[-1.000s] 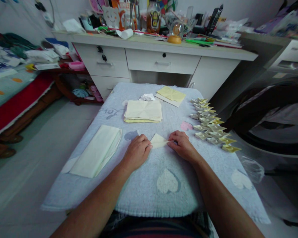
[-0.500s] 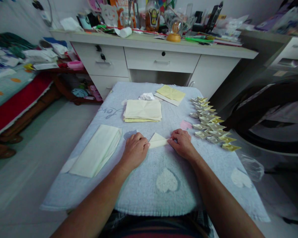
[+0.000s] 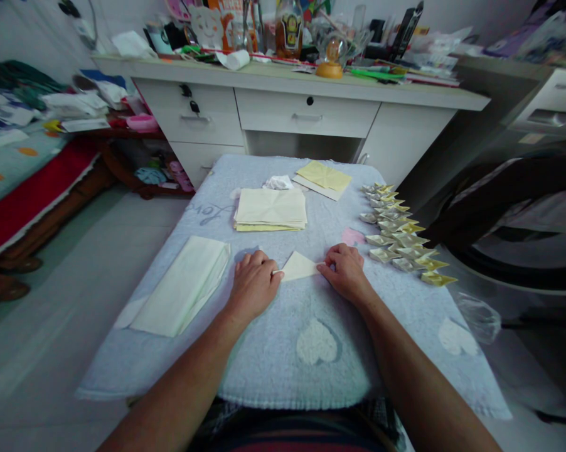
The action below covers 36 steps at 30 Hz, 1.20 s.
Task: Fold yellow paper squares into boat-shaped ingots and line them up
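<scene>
A small cream sheet of folded paper [image 3: 299, 267] with a peaked top lies on the cloth between my hands. My left hand [image 3: 256, 279] pinches its left end between thumb and forefinger. At the opposite end, the fingertips of my right hand [image 3: 343, 267] grip the other corner. Left of my left hand rests a large folded pale sheet [image 3: 185, 285]. Beyond my hands sits a stack of cream and yellow paper [image 3: 270, 208]. Several folded paper boats [image 3: 398, 233] stand in rows to the right of my right hand.
Yellow and white sheets [image 3: 324, 178] and a crumpled white tissue [image 3: 278, 182] lie at the far side of the cloth-covered table [image 3: 283, 364]. Behind stands a white desk [image 3: 311, 116] crowded with items. A front-loading washing machine [image 3: 541, 207] is at right, a bed [image 3: 33, 157] at left.
The lower strip of the folded paper no longer shows as a separate band, and the front now looks like one plain face. My left hand has shifted slightly left; both hands keep their hold.
</scene>
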Each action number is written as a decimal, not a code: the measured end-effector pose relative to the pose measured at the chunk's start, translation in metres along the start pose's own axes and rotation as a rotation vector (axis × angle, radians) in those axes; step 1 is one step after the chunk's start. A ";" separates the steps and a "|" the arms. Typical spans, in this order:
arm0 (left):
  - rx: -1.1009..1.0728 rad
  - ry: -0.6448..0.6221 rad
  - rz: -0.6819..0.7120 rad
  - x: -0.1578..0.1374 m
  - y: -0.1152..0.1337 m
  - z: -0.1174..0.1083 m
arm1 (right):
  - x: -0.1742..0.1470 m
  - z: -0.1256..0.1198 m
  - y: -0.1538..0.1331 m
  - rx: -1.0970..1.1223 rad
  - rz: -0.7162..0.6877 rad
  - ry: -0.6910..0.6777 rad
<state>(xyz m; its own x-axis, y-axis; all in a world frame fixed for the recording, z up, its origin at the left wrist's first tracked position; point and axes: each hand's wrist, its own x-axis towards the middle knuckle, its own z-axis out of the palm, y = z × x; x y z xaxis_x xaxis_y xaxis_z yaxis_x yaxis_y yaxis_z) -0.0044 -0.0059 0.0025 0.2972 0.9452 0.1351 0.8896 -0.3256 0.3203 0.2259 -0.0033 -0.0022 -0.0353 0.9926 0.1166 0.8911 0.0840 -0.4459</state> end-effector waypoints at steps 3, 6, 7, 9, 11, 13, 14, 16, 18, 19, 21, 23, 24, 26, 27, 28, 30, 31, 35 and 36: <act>-0.007 0.000 -0.004 0.000 -0.001 -0.001 | 0.000 0.000 0.000 0.004 0.007 -0.007; -0.037 0.007 -0.012 0.000 -0.003 -0.001 | 0.000 0.000 0.000 0.003 0.004 -0.005; -0.043 0.009 -0.014 0.000 -0.004 -0.001 | 0.000 0.000 0.000 0.000 0.000 -0.002; -0.049 0.015 -0.014 0.000 -0.005 0.001 | 0.000 0.000 0.000 -0.010 -0.004 0.004; -0.052 0.015 -0.016 0.001 -0.006 0.002 | 0.001 0.000 0.000 -0.020 -0.002 0.003; -0.061 0.007 -0.021 0.001 -0.006 0.003 | 0.001 0.000 0.000 -0.022 0.001 0.004; -0.066 0.003 -0.026 0.001 -0.006 0.003 | 0.001 0.001 0.000 -0.018 -0.001 0.004; -0.071 -0.006 -0.035 0.001 -0.006 0.002 | 0.001 0.001 0.001 -0.010 -0.002 0.003; -0.074 -0.013 -0.042 0.001 -0.005 0.002 | 0.001 0.001 0.001 -0.011 0.003 0.004; -0.075 -0.012 -0.044 0.001 -0.005 0.002 | 0.001 0.001 0.001 -0.013 0.006 0.006; -0.086 0.002 -0.042 0.001 -0.004 0.002 | 0.001 0.001 0.001 -0.023 0.015 0.011; -0.120 0.016 -0.017 0.001 -0.005 0.002 | 0.000 0.001 0.000 -0.032 0.020 0.020; -0.143 0.015 0.004 0.001 -0.006 0.002 | 0.000 0.002 -0.001 -0.038 0.018 0.028; -0.179 0.000 0.052 0.002 -0.007 0.003 | -0.002 0.002 -0.004 -0.051 -0.009 0.053; -0.186 -0.011 0.072 0.002 -0.007 0.003 | -0.003 0.002 -0.006 -0.057 -0.038 0.066; -0.185 -0.022 0.086 0.002 -0.007 0.003 | -0.004 0.003 -0.009 -0.063 -0.078 0.071; -0.171 -0.033 0.096 0.002 -0.007 0.003 | -0.006 0.004 -0.014 -0.074 -0.170 0.049; -0.164 -0.037 0.095 0.002 -0.007 0.003 | -0.007 0.004 -0.018 -0.078 -0.212 0.019; -0.142 -0.058 0.079 0.002 -0.004 0.000 | -0.009 0.005 -0.030 -0.131 -0.246 -0.038; -0.135 -0.064 0.077 0.002 -0.003 0.000 | -0.010 0.005 -0.034 -0.155 -0.232 -0.034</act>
<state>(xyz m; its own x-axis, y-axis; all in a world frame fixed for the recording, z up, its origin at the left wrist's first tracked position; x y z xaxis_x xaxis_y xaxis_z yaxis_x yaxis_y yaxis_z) -0.0067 -0.0033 0.0017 0.3878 0.9157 0.1058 0.8101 -0.3933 0.4347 0.1937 -0.0154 0.0069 -0.2595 0.9508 0.1692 0.9158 0.2979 -0.2693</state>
